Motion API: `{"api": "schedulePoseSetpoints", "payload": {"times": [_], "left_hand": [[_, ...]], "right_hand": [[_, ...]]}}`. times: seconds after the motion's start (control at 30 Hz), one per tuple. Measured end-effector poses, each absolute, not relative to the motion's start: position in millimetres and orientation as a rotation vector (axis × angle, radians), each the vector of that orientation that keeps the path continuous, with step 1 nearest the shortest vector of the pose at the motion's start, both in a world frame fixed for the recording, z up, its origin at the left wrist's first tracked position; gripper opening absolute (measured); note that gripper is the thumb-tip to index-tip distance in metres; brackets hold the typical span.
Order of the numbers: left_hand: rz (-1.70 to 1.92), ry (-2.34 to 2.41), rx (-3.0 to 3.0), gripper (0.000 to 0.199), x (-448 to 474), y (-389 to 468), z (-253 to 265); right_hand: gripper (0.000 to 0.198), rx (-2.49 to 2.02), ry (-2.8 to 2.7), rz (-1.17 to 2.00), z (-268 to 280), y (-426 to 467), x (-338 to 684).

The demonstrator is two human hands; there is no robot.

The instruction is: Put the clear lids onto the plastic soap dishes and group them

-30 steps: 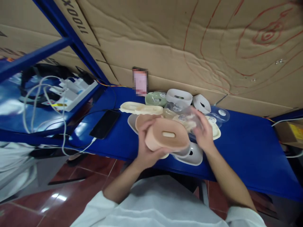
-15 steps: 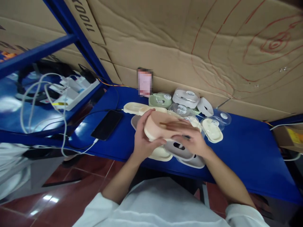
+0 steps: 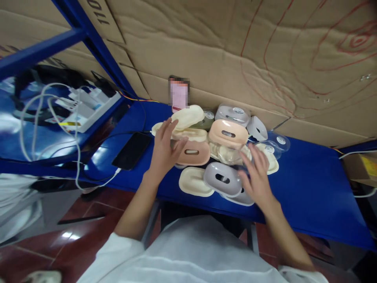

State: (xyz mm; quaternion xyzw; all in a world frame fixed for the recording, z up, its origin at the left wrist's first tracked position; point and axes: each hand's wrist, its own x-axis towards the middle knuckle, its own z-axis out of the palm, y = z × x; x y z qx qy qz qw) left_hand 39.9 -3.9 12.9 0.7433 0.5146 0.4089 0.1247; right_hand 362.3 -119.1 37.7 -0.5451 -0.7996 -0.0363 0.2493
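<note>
My left hand (image 3: 165, 147) is open with spread fingers, its fingertips at the lower left end of a cream oval tray (image 3: 188, 116); whether they touch is unclear. Below its thumb lies a peach oval cover with a slot (image 3: 193, 154). My right hand (image 3: 257, 179) is open too, fingers apart, beside a grey slotted cover (image 3: 223, 181). A second peach slotted cover (image 3: 229, 132) rests on the pile between and beyond my hands. Nearest to me lies another cream tray (image 3: 194, 182). A clear lid (image 3: 228, 155) shows left of my right fingertips.
Behind the pile are a clear-lidded grey box (image 3: 234, 114) and a propped phone (image 3: 179, 94) against the cardboard wall (image 3: 206, 51). A dark phone (image 3: 132, 151) on a cable lies left on the blue table (image 3: 309, 188). A white power strip (image 3: 94, 110) stands farther left.
The peach piece held between both hands has been let go; two peach covers now lie on the pile. My hands have moved apart and opened. A cream tray now sits tilted beyond my left hand.
</note>
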Motion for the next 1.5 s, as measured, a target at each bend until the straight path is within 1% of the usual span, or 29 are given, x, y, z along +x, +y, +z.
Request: {"api": "schedulePoseSetpoints", "payload": {"times": [0.07,0.13,0.17,0.23,0.33,0.43,0.5,0.57,0.63,0.67,0.73,0.83,0.93,1.0,1.07,1.13,1.23,1.3,1.37,1.5], "left_hand": [[1.296,1.53,2.195,0.056,36,-39,7],[1.309,1.486,2.29,0.048,36,-81,-2],[1.263,1.399,2.38,0.043,36,-101,-7],[1.049,1.248,2.526,0.033,37,-134,-19],[0.837,1.182,2.592,0.027,32,-160,-37],[0.868,1.22,2.539,0.024,21,-163,-41],[0.909,1.235,2.537,0.022,18,-159,-34],[0.941,1.21,2.569,0.021,23,-155,-23],[0.956,1.144,2.606,0.022,34,-154,-15],[0.96,1.112,2.62,0.024,41,-155,-13],[0.996,1.079,2.622,0.029,56,-158,-14],[1.114,1.068,2.605,0.037,70,-162,-22],[1.043,1.002,2.675,0.039,70,-158,-26],[0.922,0.941,2.734,0.033,65,-154,-24],[0.849,0.906,2.768,0.027,60,-150,-22],[0.826,0.907,2.765,0.026,58,-149,-21],[0.848,0.917,2.666,0.026,60,-151,-21],[0.896,0.92,2.565,0.03,63,-153,-20],[0.919,0.938,2.457,0.037,66,-154,-19],[0.841,1.013,2.255,0.051,70,-153,-13]], "right_hand": [[0.055,-1.439,-2.267,-0.092,30,-155,355],[0.046,-1.378,-2.34,-0.105,22,-184,347],[0.04,-1.355,-2.324,-0.124,18,-195,345],[0.032,-1.347,-2.186,-0.186,10,-211,348],[0.032,-1.445,-1.994,-0.258,-1,-224,366],[0.03,-1.562,-1.935,-0.28,-11,-233,391],[0.031,-1.603,-1.865,-0.317,-19,-240,406],[0.033,-1.628,-1.757,-0.419,-30,-250,414],[0.035,-1.63,-1.728,-0.463,-41,-260,411],[0.035,-1.62,-1.761,-0.428,-46,-263,404],[0.035,-1.572,-1.894,-0.246,-50,-262,383],[0.034,-1.461,-2.064,0.052,-42,-244,345],[0.033,-1.373,-2.16,0.171,-26,-222,322],[0.031,-1.328,-2.233,0.154,-18,-214,317],[0.034,-1.288,-2.312,0.123,-15,-211,318],[0.042,-1.274,-2.336,0.111,-12,-210,323],[0.059,-1.395,-2.185,0.075,-7,-200,334],[0.071,-1.57,-2.023,0.028,-5,-188,344],[0.077,-1.74,-1.919,0.006,-6,-175,355],[0.073,-1.853,-1.893,0.029,-13,-156,379]]}}
